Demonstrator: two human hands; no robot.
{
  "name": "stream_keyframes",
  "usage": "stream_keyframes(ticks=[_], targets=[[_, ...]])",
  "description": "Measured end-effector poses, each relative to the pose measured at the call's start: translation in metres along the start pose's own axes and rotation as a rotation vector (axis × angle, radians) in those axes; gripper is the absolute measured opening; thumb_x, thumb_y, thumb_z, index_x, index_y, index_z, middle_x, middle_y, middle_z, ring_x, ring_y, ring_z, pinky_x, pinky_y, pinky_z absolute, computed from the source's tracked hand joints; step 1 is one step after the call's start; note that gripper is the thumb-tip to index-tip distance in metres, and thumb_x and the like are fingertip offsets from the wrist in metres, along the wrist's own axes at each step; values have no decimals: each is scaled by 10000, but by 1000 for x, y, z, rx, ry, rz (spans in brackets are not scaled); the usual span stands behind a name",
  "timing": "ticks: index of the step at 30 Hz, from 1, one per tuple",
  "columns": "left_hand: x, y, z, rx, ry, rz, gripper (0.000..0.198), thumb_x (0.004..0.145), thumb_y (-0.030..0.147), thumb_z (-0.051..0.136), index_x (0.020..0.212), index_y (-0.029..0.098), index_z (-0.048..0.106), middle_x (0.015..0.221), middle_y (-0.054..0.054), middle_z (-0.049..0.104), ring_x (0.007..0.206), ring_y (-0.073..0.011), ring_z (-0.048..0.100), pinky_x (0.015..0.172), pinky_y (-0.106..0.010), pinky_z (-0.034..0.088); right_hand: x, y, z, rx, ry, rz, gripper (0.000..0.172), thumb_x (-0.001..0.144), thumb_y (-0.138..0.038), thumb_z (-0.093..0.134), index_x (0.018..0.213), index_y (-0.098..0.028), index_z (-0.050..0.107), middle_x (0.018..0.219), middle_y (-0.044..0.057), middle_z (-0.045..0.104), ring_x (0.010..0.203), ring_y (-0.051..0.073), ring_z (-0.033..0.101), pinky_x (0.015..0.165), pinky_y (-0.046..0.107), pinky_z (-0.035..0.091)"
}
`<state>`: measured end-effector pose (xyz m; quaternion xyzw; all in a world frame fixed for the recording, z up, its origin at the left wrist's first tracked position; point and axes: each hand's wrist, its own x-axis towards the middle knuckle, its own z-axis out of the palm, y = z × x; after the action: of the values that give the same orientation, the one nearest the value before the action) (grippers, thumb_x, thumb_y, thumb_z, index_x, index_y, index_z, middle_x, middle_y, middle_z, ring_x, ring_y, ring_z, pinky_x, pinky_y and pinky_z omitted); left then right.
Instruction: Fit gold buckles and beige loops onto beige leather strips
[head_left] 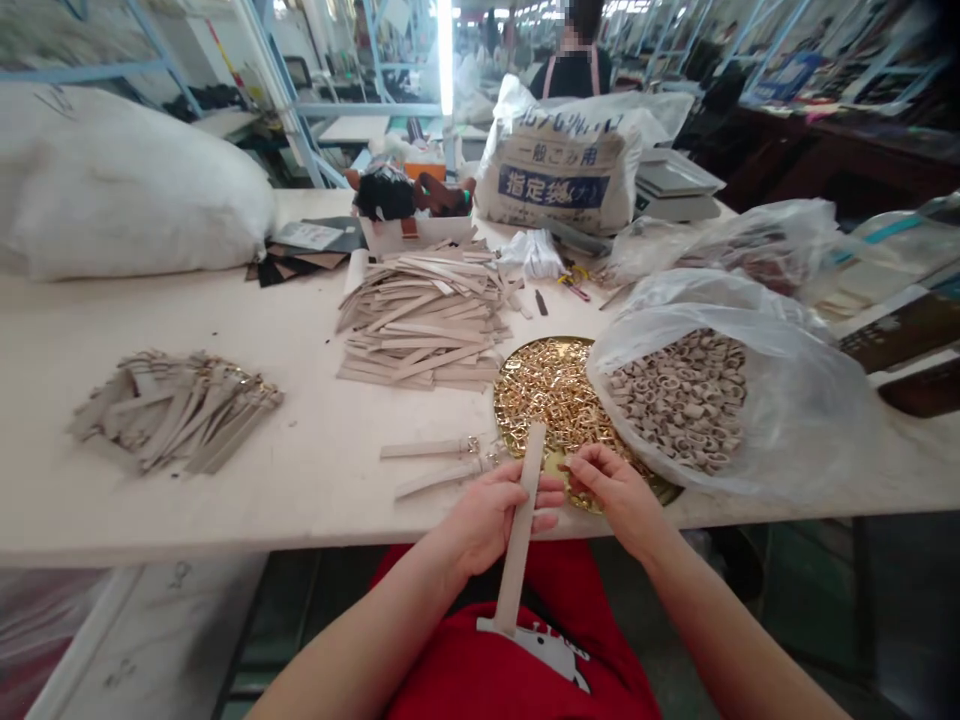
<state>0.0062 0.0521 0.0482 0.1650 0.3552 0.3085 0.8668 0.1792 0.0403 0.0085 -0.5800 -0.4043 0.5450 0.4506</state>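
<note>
My left hand (pixel 491 510) is closed round a long beige strap (pixel 516 555), with the thumb on top and the other fingers behind it. The strap slants up from my lap towards the table's front edge. My right hand (pixel 616 492) is just to the right, its thumb and fingertips pinched together; what they hold is too small to make out. It hovers over the front of a round gold tray (pixel 667 493) heaped with small gold metal buckles (pixel 551 385). Left of the tray lie two straps (pixel 431 450) with metal buckles at their right ends.
A pile of plain straps (pixel 424 320) lies beyond my hands, and a heap of buckled straps (pixel 180 410) at left. A clear bag of small beige loops (pixel 682 400) overlaps the tray. Large white sacks (pixel 127 185) and a printed bag (pixel 559 165) stand behind. A person (pixel 574 70) is farther back.
</note>
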Motion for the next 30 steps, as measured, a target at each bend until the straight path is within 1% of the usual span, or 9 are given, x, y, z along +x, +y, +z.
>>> stream_keyframes(ticks=[2, 5, 9, 15, 20, 22, 25, 28, 30], targets=[[2, 5, -6, -107, 78, 137, 308, 695, -22, 456, 940, 132, 559, 996, -85, 601, 840, -129, 601, 773, -263, 485, -7, 5, 10, 100, -73, 76, 246, 693, -407, 655, 702, -187, 545, 650, -26, 567, 566, 94, 465, 575, 236, 381], [7, 18, -15, -260, 215, 344, 348, 709, -29, 464, 994, 166, 511, 998, -51, 593, 867, -110, 597, 848, -273, 463, -23, 10, 22, 215, -190, 203, 246, 705, -378, 657, 859, -198, 591, 751, 3, 617, 593, 97, 493, 584, 241, 399], [10, 30, -22, -315, 349, 503, 341, 716, -36, 439, 982, 173, 484, 962, -31, 580, 868, -98, 598, 878, -288, 456, -41, 15, 33, 247, -268, 313, 312, 711, -364, 656, 970, -197, 605, 715, 10, 619, 583, 106, 505, 575, 248, 405], [14, 22, -24, -295, 369, 503, 332, 727, -5, 447, 1003, 176, 470, 966, -38, 582, 906, -123, 594, 871, -314, 460, -37, 14, 44, 285, -188, 278, 194, 711, -370, 649, 743, -188, 592, 661, -9, 580, 539, 98, 466, 530, 239, 387], [5, 10, -39, -69, 358, 451, 255, 762, 141, 532, 1014, 178, 533, 934, -31, 611, 865, -122, 580, 787, -264, 468, -26, 12, 30, 388, -61, 279, 190, 679, -347, 677, 704, -210, 547, 657, -20, 573, 566, 107, 468, 515, 227, 378], [-4, 5, -47, 110, 311, 432, 224, 743, 178, 578, 967, 170, 588, 880, -25, 623, 800, -115, 576, 732, -232, 465, -23, 15, 21, 344, -12, 245, 189, 682, -355, 671, 725, -213, 554, 667, -14, 573, 582, 116, 473, 525, 235, 378], [-17, 0, -53, 252, 61, 233, 125, 706, 195, 622, 807, 126, 645, 944, -65, 629, 754, -129, 588, 697, -236, 467, -21, 19, 8, 201, -13, 178, 187, 721, -388, 631, 771, -215, 582, 666, -20, 567, 570, 111, 456, 555, 246, 376], [-21, -6, -50, 91, -193, -84, 204, 737, 266, 590, 893, 143, 637, 1075, -88, 595, 799, -158, 614, 697, -267, 481, -23, 15, 3, 70, -49, 88, 202, 755, -423, 581, 791, -225, 595, 622, -33, 530, 575, 116, 451, 580, 252, 374], [-19, -10, -46, -9, -288, -289, 337, 782, 389, 522, 1018, 160, 594, 1043, -101, 606, 796, -177, 625, 643, -265, 486, -25, 9, 2, -52, -66, 23, 209, 760, -429, 571, 776, -223, 603, 609, -29, 511, 593, 127, 457, 593, 258, 380]])
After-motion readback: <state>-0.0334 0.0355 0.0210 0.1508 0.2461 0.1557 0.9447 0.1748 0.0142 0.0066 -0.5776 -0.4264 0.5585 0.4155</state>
